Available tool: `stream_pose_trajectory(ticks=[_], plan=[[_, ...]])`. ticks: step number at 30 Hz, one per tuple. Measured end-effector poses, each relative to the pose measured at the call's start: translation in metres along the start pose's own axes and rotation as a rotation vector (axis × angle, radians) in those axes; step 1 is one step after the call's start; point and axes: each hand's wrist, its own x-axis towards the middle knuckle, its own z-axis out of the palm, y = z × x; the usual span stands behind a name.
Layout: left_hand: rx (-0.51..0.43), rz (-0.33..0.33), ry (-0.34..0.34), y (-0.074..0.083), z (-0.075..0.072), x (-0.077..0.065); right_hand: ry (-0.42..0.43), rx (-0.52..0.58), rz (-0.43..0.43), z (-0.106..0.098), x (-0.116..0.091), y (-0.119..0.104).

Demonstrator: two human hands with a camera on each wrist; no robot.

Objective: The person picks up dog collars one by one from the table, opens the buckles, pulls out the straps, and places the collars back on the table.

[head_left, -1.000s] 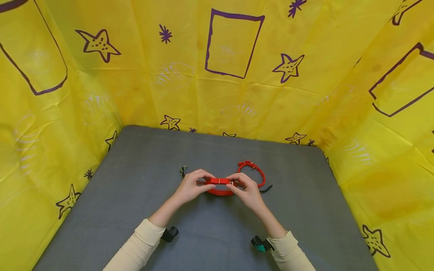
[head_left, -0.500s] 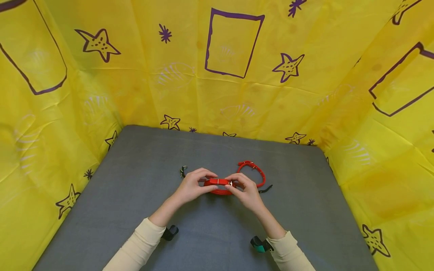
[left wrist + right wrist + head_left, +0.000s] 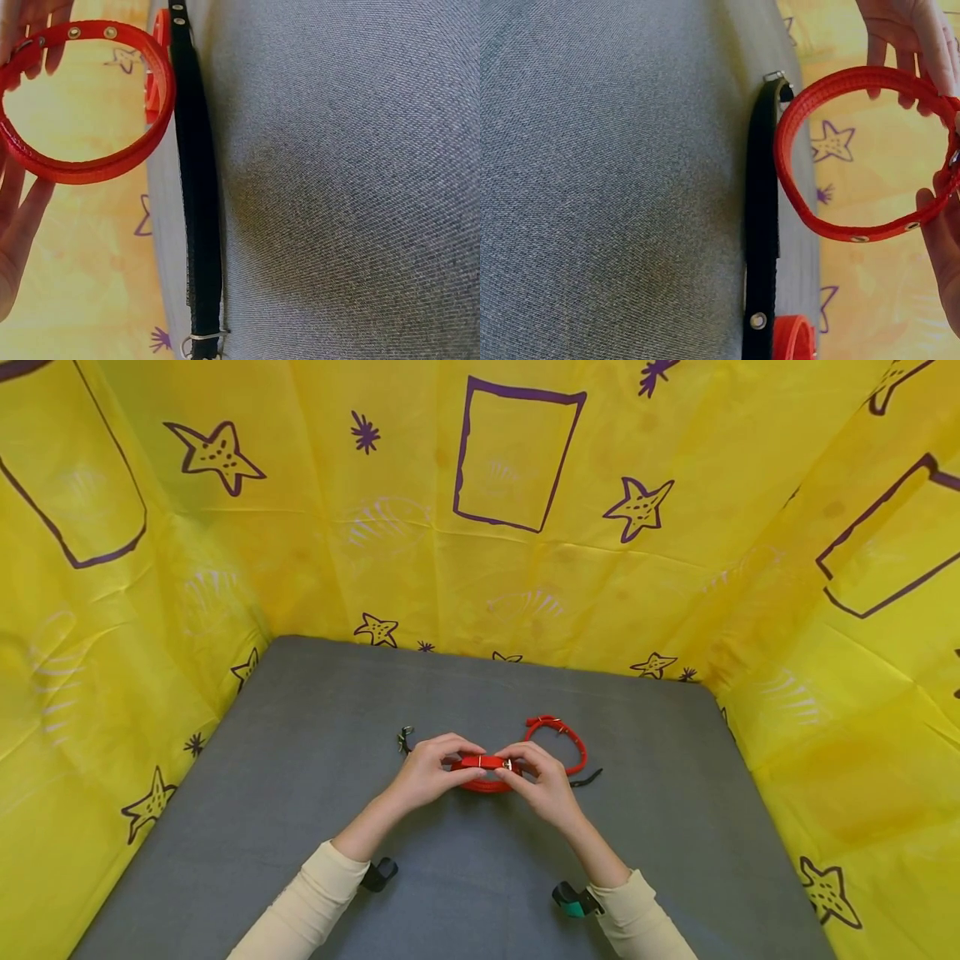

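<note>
A red dog collar (image 3: 486,787), buckled into a ring, is held up between my two hands above the grey table. With thumb and fingers my left hand (image 3: 431,772) pinches its strap on the left. My right hand (image 3: 547,783) pinches the ring at the right, beside a metal buckle (image 3: 507,766). Metal eyelets show along the strap in both wrist views. Past the held ring a black collar (image 3: 199,202) lies stretched out on the table, its middle hidden from the head view by my hands. A second red collar (image 3: 577,747) rests curved behind my right hand.
The grey table (image 3: 480,877) spreads around the hands. Yellow cloth walls (image 3: 337,560) with purple drawings stand along its back and both sides. A black wrist mount (image 3: 573,900) sits at each sleeve cuff.
My fingertips have come slightly closer together on the red collar, and its buckle has shifted a little left. The other collars lie as before.
</note>
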Motion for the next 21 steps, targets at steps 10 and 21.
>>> stream_pose_trajectory(ticks=[10,21], plan=[[-0.028,0.042,0.041,-0.0001,0.0015,0.0007,0.035,0.037,0.02,0.0006,0.0004,-0.0014],[-0.038,0.004,0.041,0.0011,0.0026,-0.0003,0.082,0.083,0.041,0.0017,-0.0011,0.0011]])
